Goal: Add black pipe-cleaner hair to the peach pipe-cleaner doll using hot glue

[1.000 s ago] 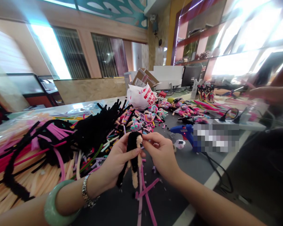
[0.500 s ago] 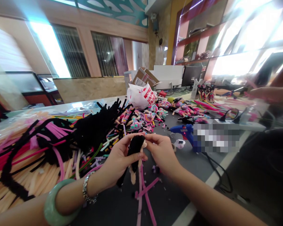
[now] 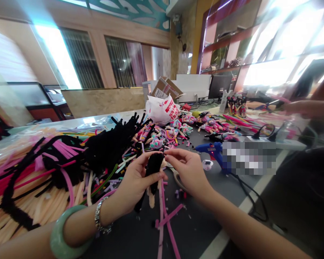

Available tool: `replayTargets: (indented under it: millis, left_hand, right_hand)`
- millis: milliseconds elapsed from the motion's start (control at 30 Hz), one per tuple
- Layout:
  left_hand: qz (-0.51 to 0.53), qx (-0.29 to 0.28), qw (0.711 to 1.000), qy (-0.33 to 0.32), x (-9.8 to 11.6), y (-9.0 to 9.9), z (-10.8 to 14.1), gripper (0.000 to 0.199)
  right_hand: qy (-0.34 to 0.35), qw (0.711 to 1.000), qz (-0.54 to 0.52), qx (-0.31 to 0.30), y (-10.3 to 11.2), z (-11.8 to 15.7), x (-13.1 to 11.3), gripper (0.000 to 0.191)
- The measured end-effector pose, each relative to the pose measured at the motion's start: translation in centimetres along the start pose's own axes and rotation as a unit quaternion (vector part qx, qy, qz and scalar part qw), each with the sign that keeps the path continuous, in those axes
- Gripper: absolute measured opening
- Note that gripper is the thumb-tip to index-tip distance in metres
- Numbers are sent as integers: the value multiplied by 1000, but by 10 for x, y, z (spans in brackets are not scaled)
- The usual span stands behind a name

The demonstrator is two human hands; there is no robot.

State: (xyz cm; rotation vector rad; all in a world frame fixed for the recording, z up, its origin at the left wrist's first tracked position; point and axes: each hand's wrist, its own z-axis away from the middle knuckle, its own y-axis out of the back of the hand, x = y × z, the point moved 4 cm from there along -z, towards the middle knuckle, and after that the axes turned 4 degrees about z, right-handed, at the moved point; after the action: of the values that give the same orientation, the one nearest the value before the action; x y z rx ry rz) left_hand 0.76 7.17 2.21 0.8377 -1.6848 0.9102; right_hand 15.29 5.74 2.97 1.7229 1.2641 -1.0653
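Note:
My left hand [image 3: 135,181] is closed around a fuzzy pipe-cleaner doll [image 3: 154,166], its thumb pressed across the front. The doll has a long black part like hair, and beige shows along its right side and below. At its upper right edge, my right hand [image 3: 190,172] pinches with thumb and forefinger; the exact bit gripped is hidden. Pink pipe cleaners [image 3: 169,215] lie on the dark tabletop under the doll. Partly covered by my right hand is a pair of scissors [image 3: 176,177], of which a handle loop shows.
A blue glue gun [image 3: 212,149] with a cord lies to the right, near a power strip [image 3: 283,144]. Black pipe cleaners [image 3: 108,147] and beige ones fill the left. Small colourful dolls [image 3: 175,131] are heaped behind, beside a white plastic bag [image 3: 162,109]. Another person's hand [image 3: 302,109] is at far right.
My right hand has shifted slightly up and left along the doll's top edge, uncovering part of the scissors. The left hand keeps its hold, the doll tilting a little.

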Motion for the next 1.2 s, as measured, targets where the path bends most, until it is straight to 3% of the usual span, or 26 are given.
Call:
replayTargets:
  millis: [100,200,300,633,1200]
  left_hand:
    - [-5,16,1000,-4,0,1,0,43]
    - [-20,18,999,-24,0,2,2,41]
    - [-27,4,999,-20,-1,1,4,40]
    - [-14,-15,1000,-8,-3,-1,6,44]
    - [-7,2,1000,-22,-6,0,8,44]
  right_hand:
    - [123,987,83,63,7,8,-17,16]
    - [268,941,186,88,5,20,-35,25]
    - [316,914,235,92,0,27,-40,34]
    - [322,906,258,88,-6,28,-36,22]
    - [326,906,260,75,-10,32,-34,13]
